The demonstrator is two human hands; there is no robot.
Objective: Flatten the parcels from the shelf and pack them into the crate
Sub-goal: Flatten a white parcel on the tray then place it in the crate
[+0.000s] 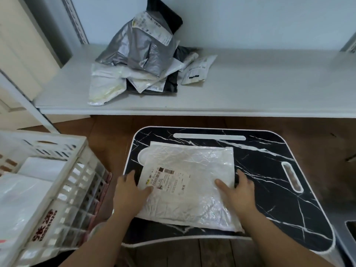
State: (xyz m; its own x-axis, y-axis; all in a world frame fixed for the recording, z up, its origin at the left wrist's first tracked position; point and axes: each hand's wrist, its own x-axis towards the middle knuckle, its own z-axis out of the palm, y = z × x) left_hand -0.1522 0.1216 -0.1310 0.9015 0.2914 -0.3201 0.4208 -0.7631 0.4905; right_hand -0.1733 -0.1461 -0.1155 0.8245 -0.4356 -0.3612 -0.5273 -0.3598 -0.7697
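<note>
A flat white padded parcel (189, 170) with a shipping label lies on the black marble-patterned lap table (269, 180). My left hand (131, 193) grips the parcel's left edge, thumb on top near the label. On the opposite edge my right hand (238, 191) grips it, thumb on top and fingers beside the edge. A pile of parcels (138, 60), silver, white and dark, sits on the white shelf (250, 93) behind. The white slatted crate (63, 182) stands at the left with flat white parcels (25, 189) inside.
A small white parcel (196, 71) lies apart, right of the pile. Brown wooden floor shows between shelf and lap table. Beside the crate's right wall stands a pinkish object (107, 189). A dark container corner (350, 226) shows at the right edge.
</note>
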